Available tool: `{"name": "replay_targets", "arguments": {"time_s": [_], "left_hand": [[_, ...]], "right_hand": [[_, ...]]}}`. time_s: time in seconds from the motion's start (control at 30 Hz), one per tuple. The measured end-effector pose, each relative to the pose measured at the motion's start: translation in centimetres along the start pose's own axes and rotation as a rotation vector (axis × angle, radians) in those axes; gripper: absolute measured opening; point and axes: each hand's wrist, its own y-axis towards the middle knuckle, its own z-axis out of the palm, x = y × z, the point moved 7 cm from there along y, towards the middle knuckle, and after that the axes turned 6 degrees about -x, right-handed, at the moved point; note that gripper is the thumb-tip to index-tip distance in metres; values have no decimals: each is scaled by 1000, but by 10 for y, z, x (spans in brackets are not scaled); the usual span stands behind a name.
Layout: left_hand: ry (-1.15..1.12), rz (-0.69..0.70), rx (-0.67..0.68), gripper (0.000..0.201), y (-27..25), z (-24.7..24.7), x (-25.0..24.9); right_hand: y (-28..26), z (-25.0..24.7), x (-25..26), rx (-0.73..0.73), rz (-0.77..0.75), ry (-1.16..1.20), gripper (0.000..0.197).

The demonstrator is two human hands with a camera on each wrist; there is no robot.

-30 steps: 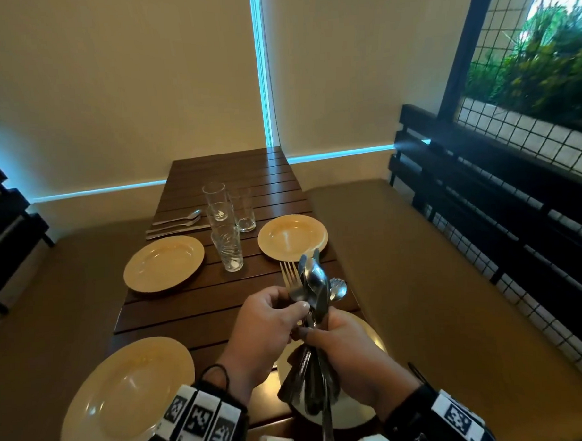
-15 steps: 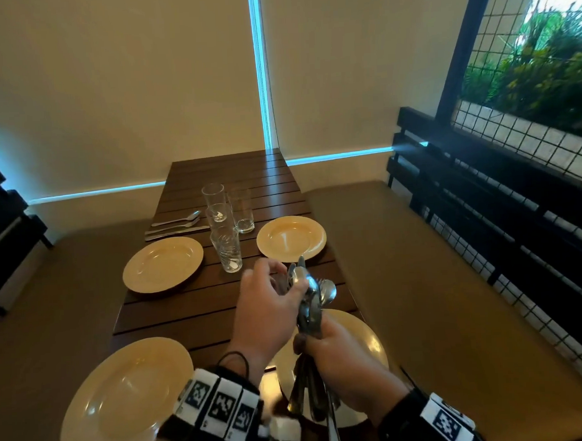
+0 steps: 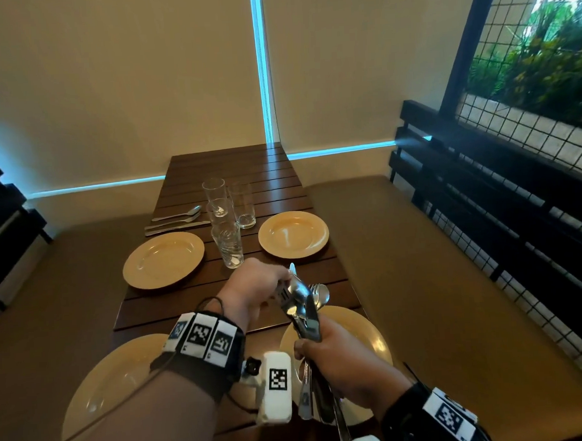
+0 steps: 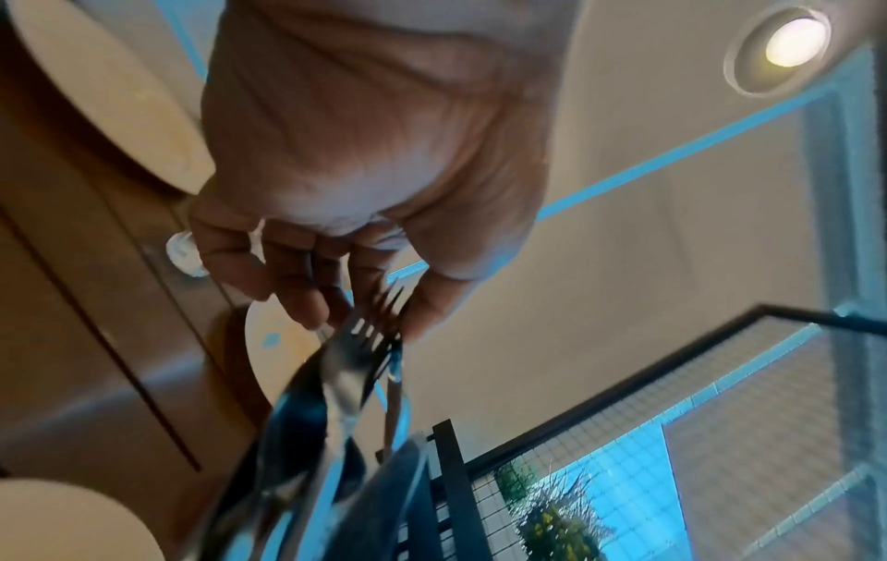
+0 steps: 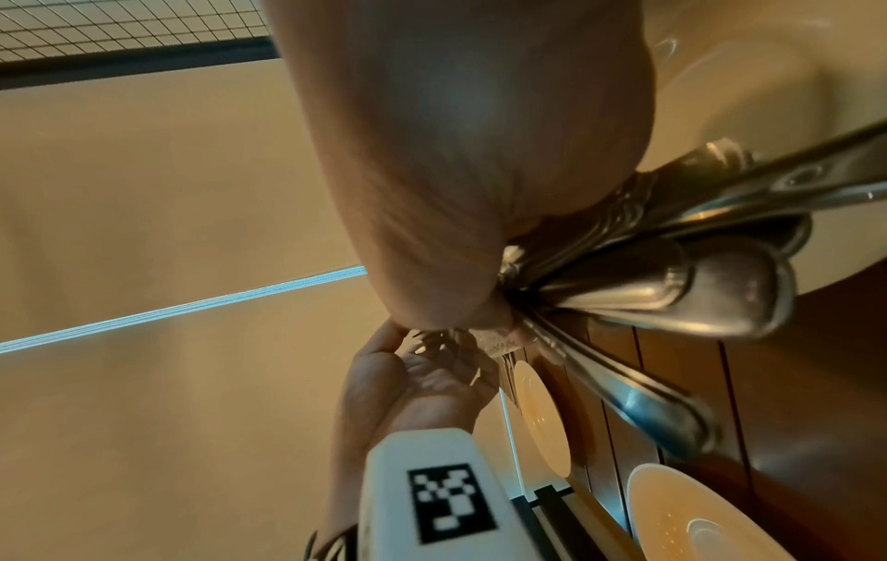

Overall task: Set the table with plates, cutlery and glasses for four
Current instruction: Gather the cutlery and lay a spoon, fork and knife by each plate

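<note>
My right hand [image 3: 325, 350] grips a bundle of steel cutlery [image 3: 303, 311] by the handles, above the near right yellow plate [image 3: 368, 330]. In the right wrist view the handles [image 5: 672, 273] fan out from that fist. My left hand [image 3: 277, 286] pinches the head of a fork [image 4: 357, 351] at the top of the bundle. Three more yellow plates lie on the wooden table [image 3: 234, 169]: near left [image 3: 107, 391], far left [image 3: 163, 259] and far right [image 3: 293, 234]. Several clear glasses [image 3: 228, 223] stand clustered in the middle.
A spoon, fork and knife [image 3: 176, 222] lie side by side beyond the far left plate. Padded benches [image 3: 435, 280] run along both long sides of the table. A dark slatted backrest [image 3: 516, 210] and a wire mesh screen rise at the right.
My left hand has slid up from the middle of the bundle to its top and taken hold of a fork's head. The bundle now leans forward over the near right plate.
</note>
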Motion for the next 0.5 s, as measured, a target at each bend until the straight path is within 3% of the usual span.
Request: {"name": "replay_targets", "arguments": {"time_s": [0.23,0.33,0.43,0.5], "left_hand": [[-381,-116,-143,12,24,-31,-3],[-364,-88,-94,21,25,-30,4],[-186,-22,-7,31,25,-16,18],[-122,19,-65,25,35,-20,22]], "right_hand": [[7,11,-1,69,26,-31,11],[12,16,-1,96,26,-34,15],[18,17,-1,94,26,-54,18],[25,19,-2,100,23,-55,19]]}}
